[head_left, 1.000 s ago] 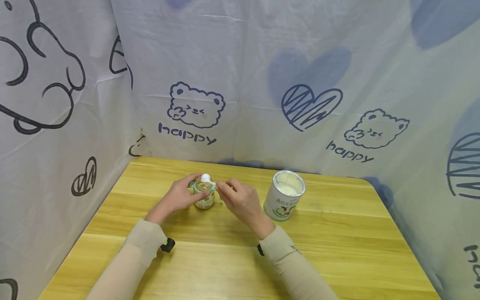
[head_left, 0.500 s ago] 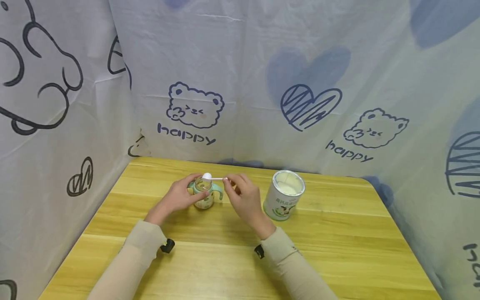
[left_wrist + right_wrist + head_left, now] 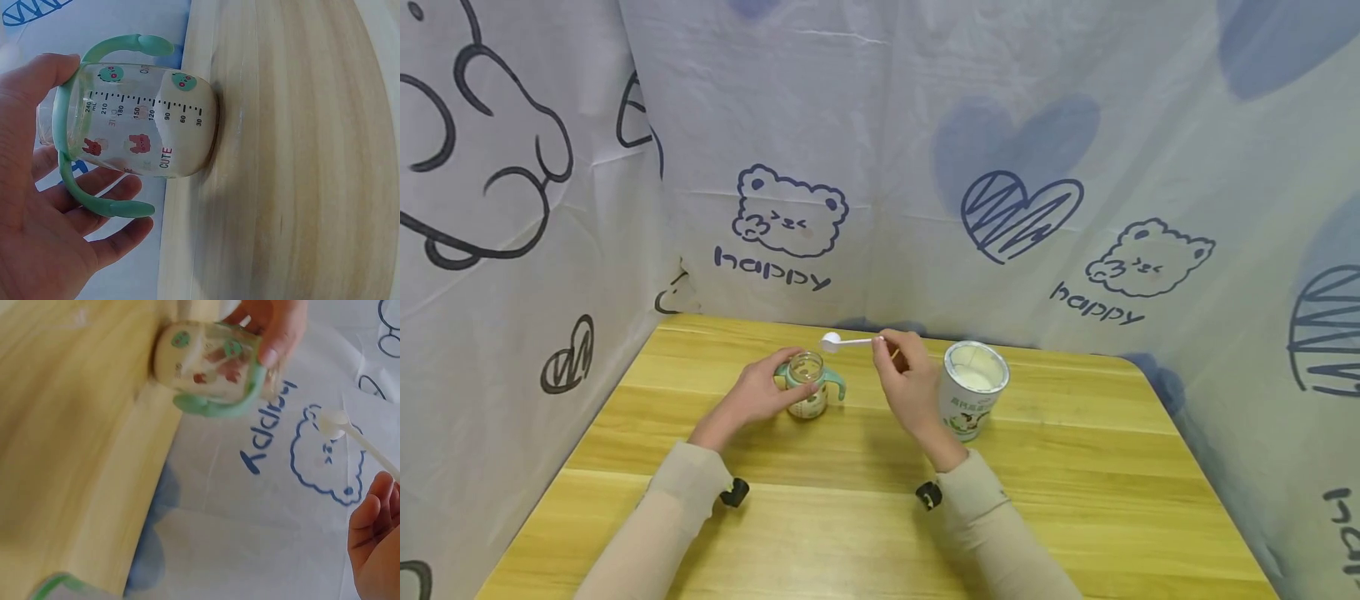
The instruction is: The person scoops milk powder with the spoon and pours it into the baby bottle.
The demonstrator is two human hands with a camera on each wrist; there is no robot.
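A clear baby bottle (image 3: 809,407) with green handles stands uncapped on the table, some pale contents at its base. My left hand (image 3: 754,393) holds it near the neck, thumb on the near side; in the left wrist view several fingers pass beneath a handle (image 3: 106,203). Between thumb and fingertips, my right hand (image 3: 912,379) pinches the handle of a white measuring scoop (image 3: 832,342). The scoop is raised, a little right of and above the bottle's mouth, apart from it. Whether powder is left in the scoop's bowl I cannot tell.
Just right of my right hand is an open white milk powder can (image 3: 967,408), with pale powder inside. The wooden table (image 3: 1075,467) ends at a printed cloth (image 3: 887,250) behind, with more cloth at both sides.
My right hand has moved right, taking the scoop from over the bottle's mouth to beside and above it. The left hand and bottle have stayed put.
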